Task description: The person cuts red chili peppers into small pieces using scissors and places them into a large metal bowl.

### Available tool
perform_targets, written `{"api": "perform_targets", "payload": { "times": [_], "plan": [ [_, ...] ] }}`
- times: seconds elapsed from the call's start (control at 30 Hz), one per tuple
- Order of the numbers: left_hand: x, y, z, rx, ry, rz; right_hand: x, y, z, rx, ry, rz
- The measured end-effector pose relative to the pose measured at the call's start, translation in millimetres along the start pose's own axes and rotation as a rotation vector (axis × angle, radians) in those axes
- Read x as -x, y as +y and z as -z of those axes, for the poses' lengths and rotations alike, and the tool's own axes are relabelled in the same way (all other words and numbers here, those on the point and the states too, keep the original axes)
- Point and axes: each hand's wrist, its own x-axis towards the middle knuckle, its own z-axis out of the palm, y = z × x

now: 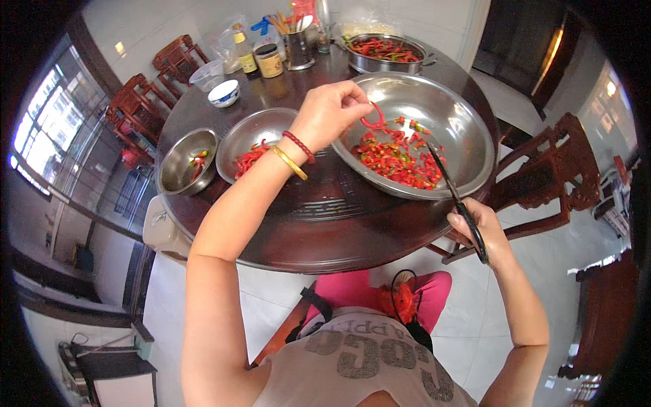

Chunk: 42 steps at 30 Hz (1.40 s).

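My left hand (333, 109) pinches a curved red chili pepper (375, 116) over the left part of a large steel basin (465, 122). Cut pieces of red chili (399, 165), a few of them green, lie in the basin. In my right hand (483, 229), at the basin's near right edge, are black-handled scissors (452, 188), their blades pointing over the basin's rim. A steel colander (239, 129) with whole red chilies (249, 157) stands partly behind my left forearm. Left of it, a small steel bowl (170, 170) holds a few chili bits or stems (198, 163).
A steel pot (384, 66) of chilies stands at the back of the round dark wooden table (325, 254). Back left are a blue-and-white bowl (224, 94), a plastic tub (207, 76), a sauce bottle (244, 53), a jar (268, 62) and a utensil holder (300, 51). Carved chairs (554, 173) flank the table.
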Motion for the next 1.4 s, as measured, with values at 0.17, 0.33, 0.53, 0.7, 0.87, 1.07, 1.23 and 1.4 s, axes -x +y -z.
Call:
{"api": "perform_targets", "payload": {
  "times": [0.17, 0.33, 0.53, 0.7, 0.87, 1.07, 1.23, 1.4],
  "plan": [
    [-2, 15, -35, 0.112, -0.017, -0.120, 2, -23, 9, 0.226, 0.063, 0.010],
    [-1, 35, -56, -0.006, -0.014, -0.246, 8, -11, 17, 0.257, 0.064, 0.018],
    [-1, 42, -60, -0.057, -0.061, -0.292, 10, -10, 15, 0.190, 0.027, -0.057],
    [-9, 29, -62, -0.083, 0.021, -0.183, 7, 6, 15, -0.043, -0.002, -0.107],
    [-12, 19, -71, 0.042, 0.005, -0.067, 9, 5, 8, -0.139, -0.104, -0.130],
    [-3, 28, -84, 0.456, -0.132, 0.116, 7, -1, 0, -0.214, -0.118, -0.138],
    [0, 28, -85, 0.564, -0.095, 0.119, 10, -3, -3, -0.224, -0.120, -0.119],
    [4, 35, -80, 0.646, -0.031, 0.088, 11, 0, -4, -0.239, -0.128, -0.133]
  ]
}}
